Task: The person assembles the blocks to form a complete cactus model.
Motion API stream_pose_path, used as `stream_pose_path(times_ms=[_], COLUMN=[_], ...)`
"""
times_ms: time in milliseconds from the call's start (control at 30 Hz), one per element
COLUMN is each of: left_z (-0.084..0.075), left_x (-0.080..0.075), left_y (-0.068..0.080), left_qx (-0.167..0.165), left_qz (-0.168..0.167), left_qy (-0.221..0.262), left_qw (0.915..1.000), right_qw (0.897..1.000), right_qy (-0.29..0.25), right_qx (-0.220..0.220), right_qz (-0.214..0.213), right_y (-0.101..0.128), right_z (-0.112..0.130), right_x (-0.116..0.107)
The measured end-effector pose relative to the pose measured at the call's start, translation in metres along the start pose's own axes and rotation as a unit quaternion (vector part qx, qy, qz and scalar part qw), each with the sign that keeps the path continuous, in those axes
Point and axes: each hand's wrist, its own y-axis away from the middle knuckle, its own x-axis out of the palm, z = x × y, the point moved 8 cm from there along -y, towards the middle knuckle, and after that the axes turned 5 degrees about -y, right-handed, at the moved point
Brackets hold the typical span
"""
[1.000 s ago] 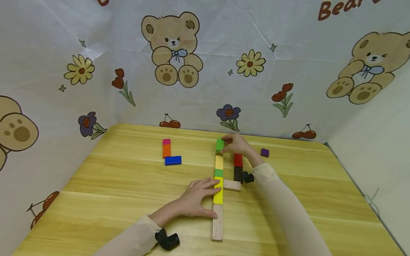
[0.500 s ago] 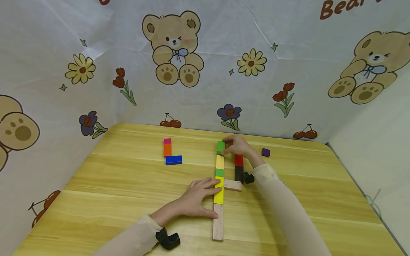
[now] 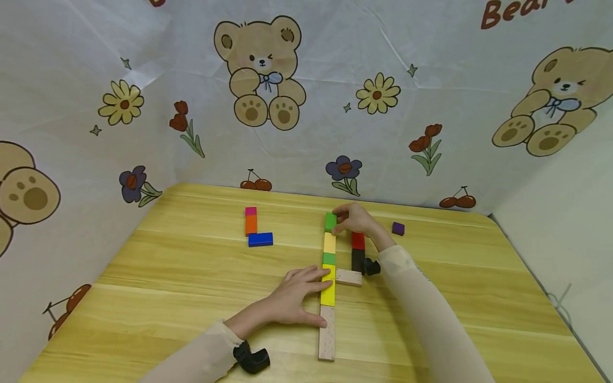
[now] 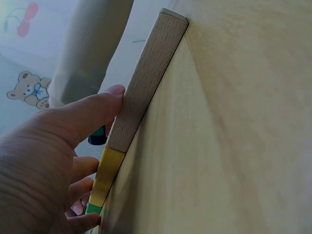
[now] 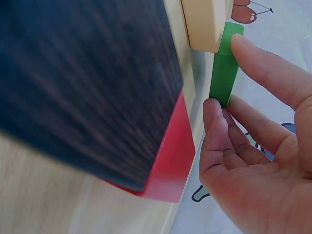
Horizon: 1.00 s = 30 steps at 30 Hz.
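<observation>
Green block (image 3: pixel 330 221) now nudged flush against the row's (image 3: pixel 328 276) far end, still pinched by right hand (image 3: pixel 354 219) fingers. Left hand (image 3: pixel 292 298) fingers flat, steadying the row. Gap closed; placement near done.

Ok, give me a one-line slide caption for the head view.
Right hand pinches a green block at the line's far end; left hand steadies the yellow block.

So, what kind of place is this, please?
Probably a small tabletop play or recording corner, not a workshop. A light wooden table stands before a white cloth backdrop printed with teddy bears and flowers, and small painted wooden blocks lie in a row on it.
</observation>
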Motion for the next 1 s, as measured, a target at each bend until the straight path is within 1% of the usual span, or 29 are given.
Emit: stream_pose_path(times_ms=[300, 467, 1000], left_z=[0.0004, 0.0005, 0.0021], left_x=[0.0001, 0.0003, 0.0019], left_y=[0.0001, 0.0002, -0.0006], left_qx=[-0.004, -0.002, -0.001], left_qz=[0.005, 0.002, -0.002], left_qy=[0.003, -0.001, -0.009], left_qw=[1.0, 1.0, 1.0], right_qw=[1.0, 1.0, 0.999], right_qy=[-0.001, 0.003, 0.015], right_qx=[0.01, 0.012, 0.006], right_qz=[0.014, 0.022, 0.028], right_y=[-0.0033, -0.0046, -0.0051], right_z=[-0.0067, -0.0096, -0.0069], right_x=[0.0036, 0.005, 0.0066])
